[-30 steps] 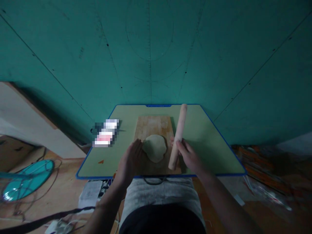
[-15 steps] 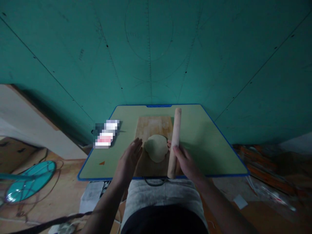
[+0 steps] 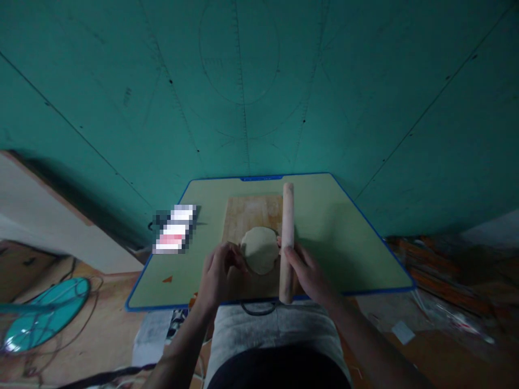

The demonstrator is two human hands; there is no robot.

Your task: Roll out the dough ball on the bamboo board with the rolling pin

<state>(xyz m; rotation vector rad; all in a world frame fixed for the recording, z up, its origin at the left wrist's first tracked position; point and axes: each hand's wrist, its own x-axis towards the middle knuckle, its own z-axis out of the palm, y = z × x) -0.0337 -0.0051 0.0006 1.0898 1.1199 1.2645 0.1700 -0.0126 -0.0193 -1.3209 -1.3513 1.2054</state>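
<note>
A flat, roundish sheet of dough (image 3: 260,250) lies on a wooden cutting board (image 3: 252,209). At its left edge my left hand (image 3: 219,268) is closed, with the fingers bent and the fingertips at the dough's rim; the exact grip is partly hidden. My right hand (image 3: 307,268) is wrapped round the middle of a wooden rolling pin (image 3: 287,221). The pin points away from me, along the board's right side. Some right fingertips show on the pin's left, close to the dough's right edge.
The board rests on a pale green folding table (image 3: 324,216) with a blue edge, against a green wall (image 3: 357,81). A blurred-out flat item (image 3: 175,229) and a small orange scrap (image 3: 167,279) lie on the left side. A teal round base (image 3: 48,308) stands on the floor.
My left hand has gone from flat, stretched fingers to bent ones at the dough's left edge. The rolling pin stands a little more upright in view, still in my right hand.
</note>
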